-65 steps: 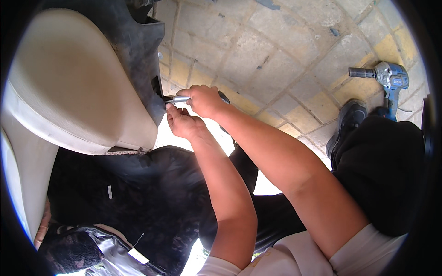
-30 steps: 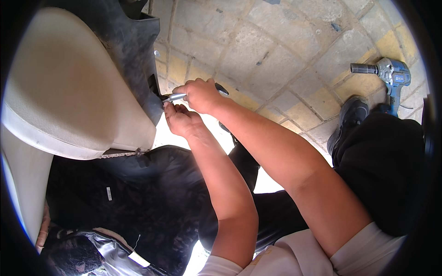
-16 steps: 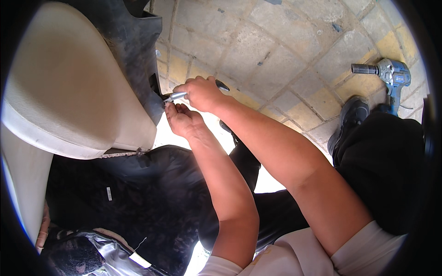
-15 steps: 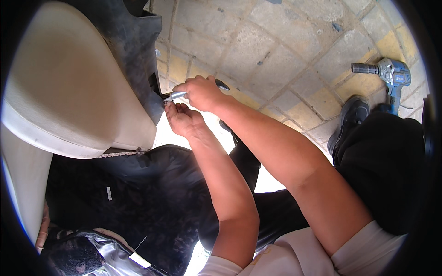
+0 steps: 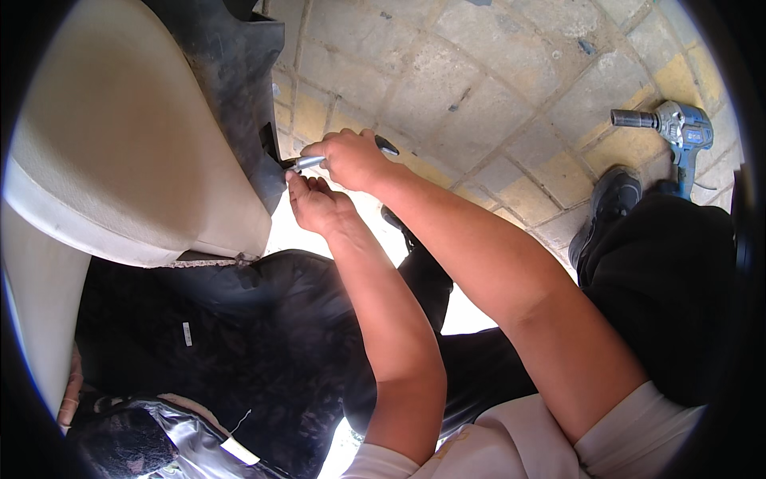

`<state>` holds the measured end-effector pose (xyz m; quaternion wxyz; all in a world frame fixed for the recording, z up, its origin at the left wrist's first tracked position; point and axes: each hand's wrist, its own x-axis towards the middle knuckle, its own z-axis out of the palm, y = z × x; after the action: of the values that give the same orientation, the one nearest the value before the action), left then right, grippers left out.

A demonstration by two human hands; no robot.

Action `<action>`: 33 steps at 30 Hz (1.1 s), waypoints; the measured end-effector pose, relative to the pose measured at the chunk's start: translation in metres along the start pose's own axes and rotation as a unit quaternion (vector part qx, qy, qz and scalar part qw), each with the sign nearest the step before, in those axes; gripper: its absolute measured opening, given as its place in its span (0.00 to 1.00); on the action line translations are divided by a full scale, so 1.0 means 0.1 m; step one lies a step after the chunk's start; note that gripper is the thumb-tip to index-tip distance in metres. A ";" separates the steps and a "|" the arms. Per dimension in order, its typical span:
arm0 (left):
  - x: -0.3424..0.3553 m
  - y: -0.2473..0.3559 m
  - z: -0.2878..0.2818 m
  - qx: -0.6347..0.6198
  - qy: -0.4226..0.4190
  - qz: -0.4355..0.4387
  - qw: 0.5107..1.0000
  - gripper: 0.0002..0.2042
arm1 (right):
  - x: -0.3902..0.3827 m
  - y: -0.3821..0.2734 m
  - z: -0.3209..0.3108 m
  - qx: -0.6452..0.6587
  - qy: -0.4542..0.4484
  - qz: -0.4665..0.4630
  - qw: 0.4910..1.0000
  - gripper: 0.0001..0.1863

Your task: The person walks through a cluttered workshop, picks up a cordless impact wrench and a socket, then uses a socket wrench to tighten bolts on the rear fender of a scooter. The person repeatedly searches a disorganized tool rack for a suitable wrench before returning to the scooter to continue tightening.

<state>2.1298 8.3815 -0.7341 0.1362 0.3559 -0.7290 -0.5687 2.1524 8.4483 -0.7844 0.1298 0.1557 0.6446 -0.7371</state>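
My right hand (image 5: 351, 162) is closed around a hand tool (image 5: 309, 162) with a silver front part and a black rear end that sticks out behind the fist. The tool's tip meets the lower edge of a dark grey sheet-like cover (image 5: 239, 88), beside a dark slot in it. Just below the tip, my left hand (image 5: 315, 203) is turned palm up, thumb and fingers pinched at that same edge. Whatever sits in the pinch is too small to make out. Left of the cover rises a large beige padded seat part (image 5: 104, 128).
A blue cordless impact wrench (image 5: 682, 136) with a dark socket lies at right on the paving (image 5: 479, 104), by a black shoe (image 5: 614, 203). Black material (image 5: 223, 335) spreads below the seat part. Another person's hand (image 5: 72, 387) shows at the far left.
The tool has shifted very slightly to the right with my right hand. My left hand keeps its pinch in almost the same place.
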 end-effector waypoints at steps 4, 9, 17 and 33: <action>-0.02 -0.01 0.02 0.006 -0.010 0.027 1.000 0.09 | 0.00 0.00 0.00 0.001 -0.004 0.001 1.000 0.21; -0.04 -0.02 0.02 0.017 0.000 0.015 1.000 0.09 | 0.00 0.00 0.02 -0.005 0.002 0.001 1.000 0.21; -0.03 -0.02 0.02 -0.006 0.003 0.002 1.000 0.08 | -0.01 0.01 0.02 0.002 0.008 -0.002 1.000 0.21; -0.10 -0.02 0.06 -0.024 -0.010 0.000 1.000 0.08 | -0.01 0.00 0.00 0.007 -0.005 0.011 1.000 0.21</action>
<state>2.1334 8.3924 -0.7356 0.1374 0.3463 -0.7164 -0.5899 2.1532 8.4484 -0.7839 0.1401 0.1593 0.6373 -0.7408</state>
